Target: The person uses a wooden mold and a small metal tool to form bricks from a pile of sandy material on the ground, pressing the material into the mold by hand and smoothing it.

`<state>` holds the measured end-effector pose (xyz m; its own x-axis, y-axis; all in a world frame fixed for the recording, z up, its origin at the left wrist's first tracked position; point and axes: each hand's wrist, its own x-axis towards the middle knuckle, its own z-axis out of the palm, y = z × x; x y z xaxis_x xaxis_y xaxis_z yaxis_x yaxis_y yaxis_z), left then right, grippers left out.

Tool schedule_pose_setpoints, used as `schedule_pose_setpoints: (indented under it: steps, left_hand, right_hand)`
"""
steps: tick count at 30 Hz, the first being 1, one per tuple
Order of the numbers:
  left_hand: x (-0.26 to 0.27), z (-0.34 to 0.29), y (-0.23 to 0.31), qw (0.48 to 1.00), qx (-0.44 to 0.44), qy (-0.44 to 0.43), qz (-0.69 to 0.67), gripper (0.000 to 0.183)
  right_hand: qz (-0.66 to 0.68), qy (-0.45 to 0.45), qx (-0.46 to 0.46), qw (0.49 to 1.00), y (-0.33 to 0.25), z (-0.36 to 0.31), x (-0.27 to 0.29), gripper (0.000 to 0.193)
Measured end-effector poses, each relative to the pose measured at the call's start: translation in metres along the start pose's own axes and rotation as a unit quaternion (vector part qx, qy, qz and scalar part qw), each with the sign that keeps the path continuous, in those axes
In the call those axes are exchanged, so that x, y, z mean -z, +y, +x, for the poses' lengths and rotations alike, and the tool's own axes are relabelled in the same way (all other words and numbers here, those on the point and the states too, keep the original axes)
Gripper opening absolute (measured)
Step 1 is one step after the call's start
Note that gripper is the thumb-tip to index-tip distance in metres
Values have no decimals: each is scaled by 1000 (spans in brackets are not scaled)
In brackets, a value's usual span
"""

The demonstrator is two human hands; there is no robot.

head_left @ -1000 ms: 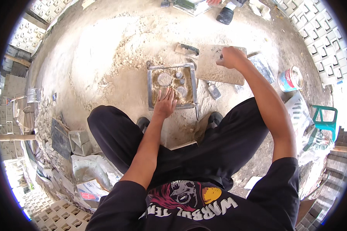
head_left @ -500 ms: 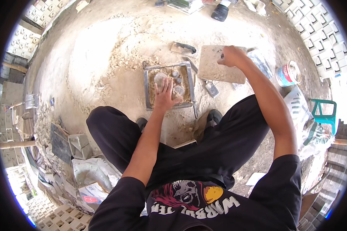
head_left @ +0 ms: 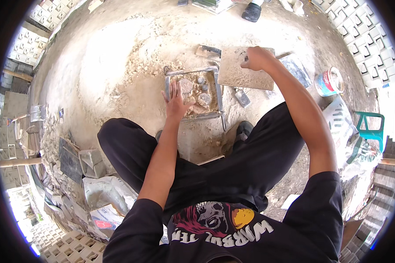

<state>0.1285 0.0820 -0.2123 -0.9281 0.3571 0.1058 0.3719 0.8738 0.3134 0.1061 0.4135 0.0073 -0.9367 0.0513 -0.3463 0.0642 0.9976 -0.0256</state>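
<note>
On the ground between my feet lies a square grey frame [head_left: 220, 94] with sandy material inside it. Two larger round pieces, one a pale disc [head_left: 186, 86] and the other a lumpy round piece [head_left: 204, 100], sit in it with small grey round pieces [head_left: 201, 80]. My left hand [head_left: 176, 104] is open, fingers stretched over the frame's left side beside the pale disc. To the right of the frame, my right hand [head_left: 258, 59] is closed on the handle of a flat, sand-coated square board [head_left: 237, 72]. The fingers hide most of that handle.
A block-shaped tool with a dark handle [head_left: 209, 51] and a small grey flat tool [head_left: 242, 97] lie near the board. Farther right stand a white bucket [head_left: 328, 82], a white sack [head_left: 338, 127] and a green plastic stool [head_left: 369, 127]. Loose sand [head_left: 147, 55] spreads beyond the frame.
My left hand has shifted left, from over the middle of the frame to its left side, uncovering more of the pale disc. The board in my right hand has moved slightly left and away from me.
</note>
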Motion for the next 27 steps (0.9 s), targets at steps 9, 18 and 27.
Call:
schedule_pose_setpoints:
  steps: [9, 18, 27]
  left_hand:
    - [-4, -16, -22, 997, 51, -48, -21, 126]
    - [4, -26, -45, 991, 106, -41, -70, 136]
    - [5, -39, -62, 987, 131, -49, -84, 142]
  right_hand:
    - [-2, -10, 9, 1000, -17, 10, -1, 42]
    - [-34, -15, 33, 999, -27, 17, -9, 45]
    - [-35, 2, 54, 998, -36, 31, -16, 45]
